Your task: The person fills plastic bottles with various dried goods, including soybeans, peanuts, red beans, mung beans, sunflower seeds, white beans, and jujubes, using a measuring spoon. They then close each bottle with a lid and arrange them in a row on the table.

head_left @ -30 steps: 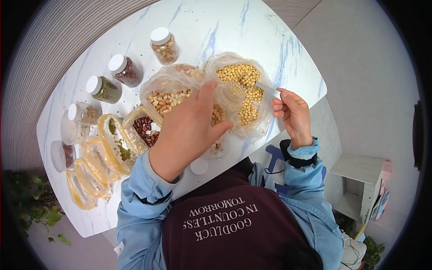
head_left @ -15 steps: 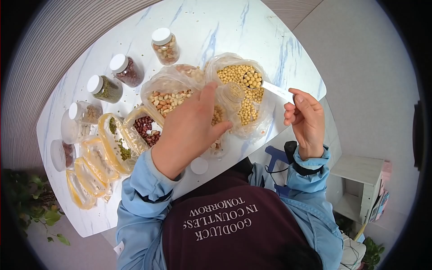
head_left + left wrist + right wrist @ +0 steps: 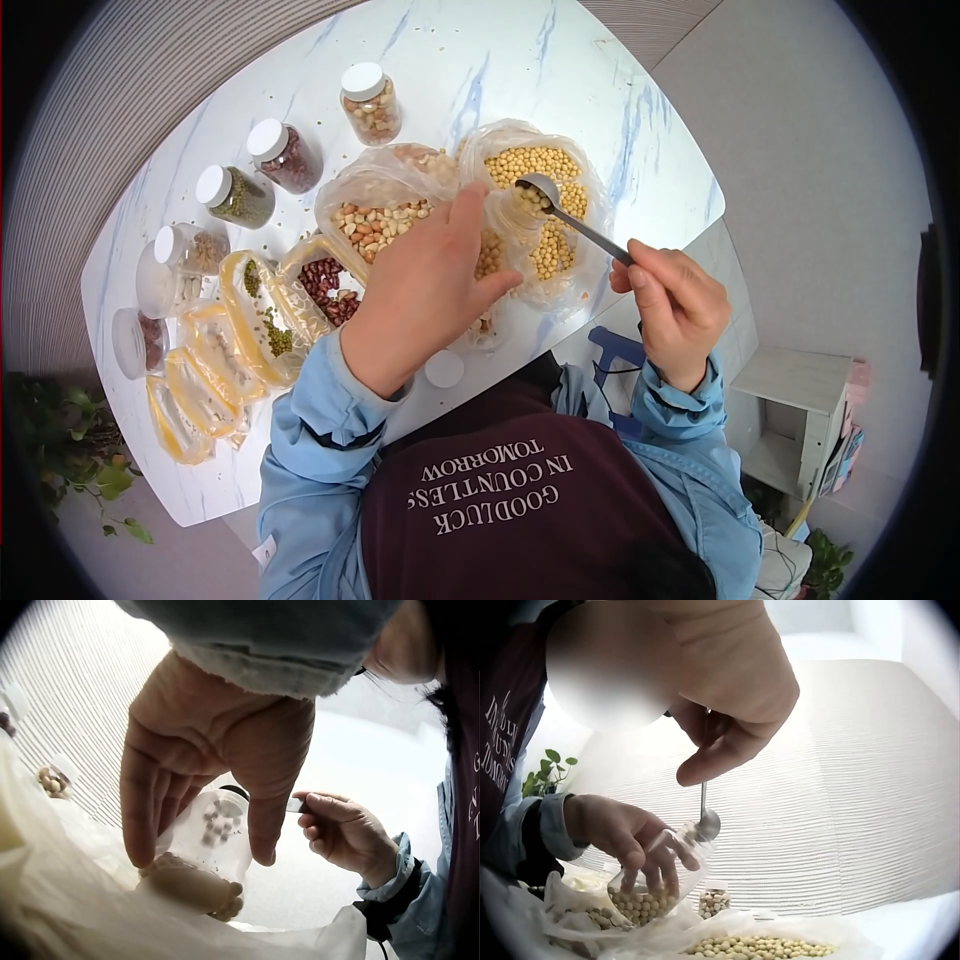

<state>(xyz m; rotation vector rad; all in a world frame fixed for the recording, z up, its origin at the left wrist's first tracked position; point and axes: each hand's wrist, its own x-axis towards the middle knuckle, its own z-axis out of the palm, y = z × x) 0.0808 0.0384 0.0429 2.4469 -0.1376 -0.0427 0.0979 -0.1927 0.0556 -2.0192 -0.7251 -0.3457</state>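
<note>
My left hand [image 3: 428, 290] curls its thumb and fingers round a clear open jar [image 3: 660, 881], which leans to one side with yellow soybeans in its lower part. Between thumb and fingers my right hand [image 3: 680, 310] pinches the handle of a metal spoon [image 3: 590, 235]. The spoon's bowl is tipped at the jar's mouth, and beans show inside the neck. Under and beside the jar spreads an open plastic bag of soybeans [image 3: 552, 250]. In the left wrist view, the jar [image 3: 217, 832] sits between the left hand's thumb and fingers.
A bag of peanuts [image 3: 375, 225] and one of red beans [image 3: 322, 285] lie left of the soybeans. Several lidded jars, including a green bean jar [image 3: 243, 198], stand along the far left. A white lid [image 3: 443, 368] lies near the front edge.
My right hand lifted a heaped spoon of soybeans from the bag, then brought it left to the jar's mouth and turned it over. The left hand has hardly moved.
</note>
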